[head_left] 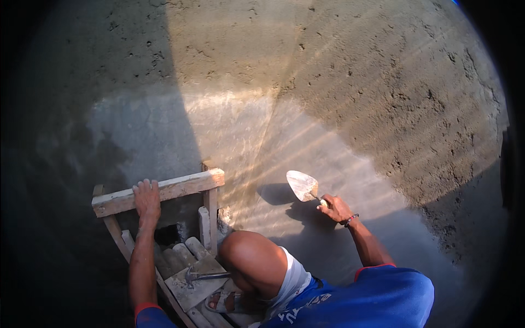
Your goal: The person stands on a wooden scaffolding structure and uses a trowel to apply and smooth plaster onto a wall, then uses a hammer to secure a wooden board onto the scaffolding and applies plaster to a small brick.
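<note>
A head-worn fisheye looks down and forward from close above the wearer's knee [252, 256].

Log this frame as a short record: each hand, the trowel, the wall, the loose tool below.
Left hand: laid over the wooden beam
Right hand: holding the trowel by its handle
Trowel: blade pointing up-left in view
Wall: smooth grey lower, rough and pitted above
Loose tool: hammer-like, lying on a flat board

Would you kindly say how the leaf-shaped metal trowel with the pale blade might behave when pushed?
The leaf-shaped metal trowel probably stays stiff, since its broad blade looks flat and unbent. It is likely fairly light, as the right grip alone holds it.
</note>
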{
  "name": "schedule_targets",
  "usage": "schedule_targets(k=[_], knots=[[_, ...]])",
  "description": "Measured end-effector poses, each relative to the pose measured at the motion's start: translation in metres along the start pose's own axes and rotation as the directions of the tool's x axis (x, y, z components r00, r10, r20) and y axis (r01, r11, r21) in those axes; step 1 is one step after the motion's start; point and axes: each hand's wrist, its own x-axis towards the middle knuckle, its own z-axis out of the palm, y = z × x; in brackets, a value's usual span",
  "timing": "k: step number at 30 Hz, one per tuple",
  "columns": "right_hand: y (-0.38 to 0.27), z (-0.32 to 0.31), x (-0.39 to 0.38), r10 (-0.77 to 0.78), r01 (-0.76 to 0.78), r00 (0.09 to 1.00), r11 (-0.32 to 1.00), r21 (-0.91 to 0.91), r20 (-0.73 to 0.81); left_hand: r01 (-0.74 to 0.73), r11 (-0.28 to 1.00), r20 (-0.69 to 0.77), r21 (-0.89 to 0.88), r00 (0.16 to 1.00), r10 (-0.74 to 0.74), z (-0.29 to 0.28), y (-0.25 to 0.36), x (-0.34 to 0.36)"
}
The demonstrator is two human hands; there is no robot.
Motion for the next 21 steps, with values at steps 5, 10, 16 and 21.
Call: schedule_targets(k=[5,10,16,21], knots=[[-0.005,0.012,0.005,-0.038,0.039,0.999,0.999,0.037,-0.027,0.048,0.999,-0.178,0.015,0.983,-0.045,0.013,0.007,-0.013],[-0.015,0.014,-0.005,-0.056,0.061,0.998,0.902,-0.428,0.025,0.218,0.971,-0.209,0.096,0.959,-0.194,0.016,0.028,-0.016],[-0.078,0.077,-0.005,-0.191,0.232,0.959,0.953,-0.194,0.21,0.259,0.961,-0.221,0.1,0.947,-0.233,0.026,0.027,-0.014],[-0.15,0.127,-0.011,-0.47,0.324,0.755,0.874,0.363,0.458,0.166,0.986,-0.341,-0.016,0.926,-0.162,0.013,0.015,-0.03]])
